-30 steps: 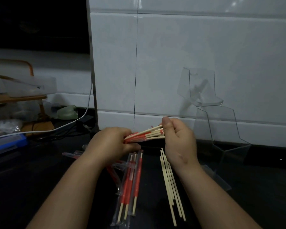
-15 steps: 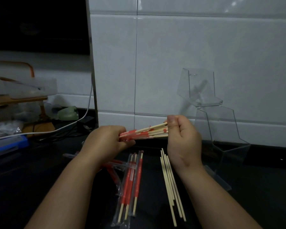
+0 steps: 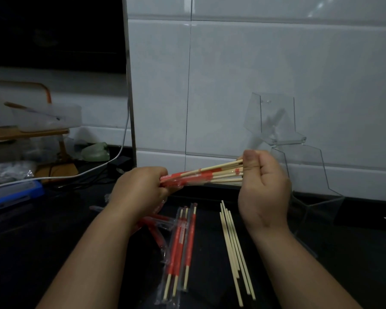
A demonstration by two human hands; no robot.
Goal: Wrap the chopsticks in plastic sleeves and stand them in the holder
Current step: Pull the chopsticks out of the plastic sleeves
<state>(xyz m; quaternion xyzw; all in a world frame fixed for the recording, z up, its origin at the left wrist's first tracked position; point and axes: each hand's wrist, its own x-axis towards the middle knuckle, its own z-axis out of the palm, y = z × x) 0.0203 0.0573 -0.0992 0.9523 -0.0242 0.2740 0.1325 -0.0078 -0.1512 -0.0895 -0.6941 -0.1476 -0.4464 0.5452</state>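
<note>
While our left grip curls round the sleeved end of the chopstick bundle and our right grip pinches its bare tips just left of the clear holder, we should push straight, keeping the sticks level and together. Both holder tiers look empty; bare chopsticks and wrapped pairs lie further left of it on the tabletop

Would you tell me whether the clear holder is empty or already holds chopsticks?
Empty, as far as visible: only tile and counter show through the holder; nothing stands in it.
</note>
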